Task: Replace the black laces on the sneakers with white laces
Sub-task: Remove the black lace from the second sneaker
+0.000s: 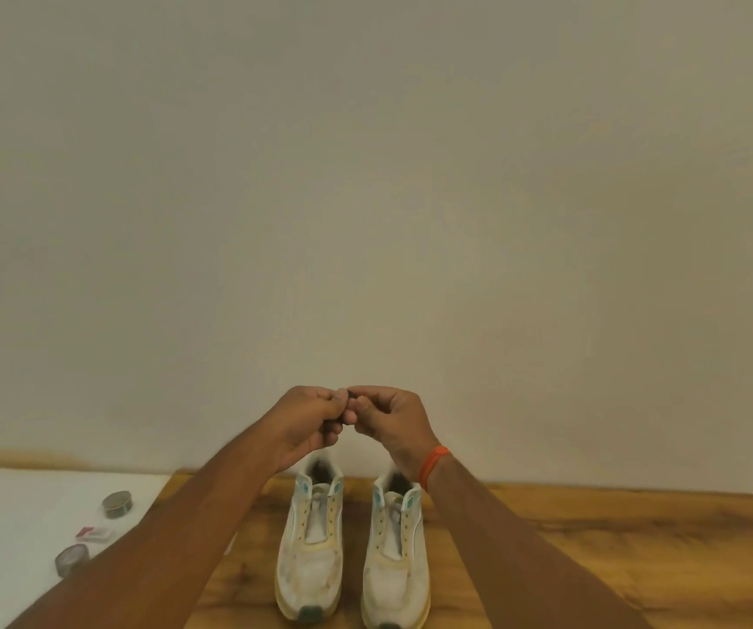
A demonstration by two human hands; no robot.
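— Nearest the front edge of the tabletop (592,560), what is seen?

— Two white sneakers are seen side by side, toes toward the front edge and heels toward the wall. The left sneaker (311,551) and the right sneaker (396,560) stand just apart, both upright on the wood. Rows of empty eyelets are shown on each, with no lace threaded through either; the tongues lie bare.

— And what lies off the tabletop?

— Beyond its left edge a white surface (11,515) is seen. Three small things are laid on it: a round tin (117,503) farthest back, a small pink and white packet (93,533) in the middle, and a second round tin (72,559) nearest. What they contain cannot be told.

— Where are the hands held?

— Both are raised above the heels of the sneakers, in front of the plain wall (365,174). The left hand (308,424) and the right hand (388,419) are brought together, fingertips touching. An orange band (433,465) is worn at the right wrist.

— How is the grip set?

— Each grip is pinched closed on a small dark piece (351,394) held between the two hands; only a tip of it is shown, so whether it is a black lace cannot be told for certain. No white lace is shown in either hand.
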